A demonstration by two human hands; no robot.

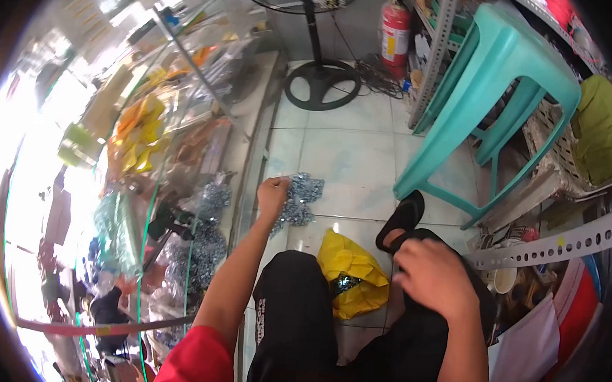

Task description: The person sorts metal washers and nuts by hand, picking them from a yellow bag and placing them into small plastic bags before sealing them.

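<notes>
my left hand [273, 193], up and left of the yellow bag [353, 276], is clenched on the top of a clear bag of metal nuts [304, 198]. my right hand [434, 277], just right of the yellow bag, rests on my knee, fingers half curled, holding nothing.

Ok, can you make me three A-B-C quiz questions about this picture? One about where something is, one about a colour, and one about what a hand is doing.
1. Where is the yellow bag?
A. On the floor between the person's legs
B. Inside the glass case
C. Hanging on a hook

2. What colour is the plastic stool?
A. Red
B. Teal
C. White

3. What is the left hand doing?
A. Lying flat on a knee
B. Holding a clear bag of small metal bits
C. Pointing with nothing in it

Answers:
1 A, it lies on the tiles between the black trouser legs.
2 B, its seat and legs are blue-green.
3 B, the fingers are closed on the bag's top.
</notes>
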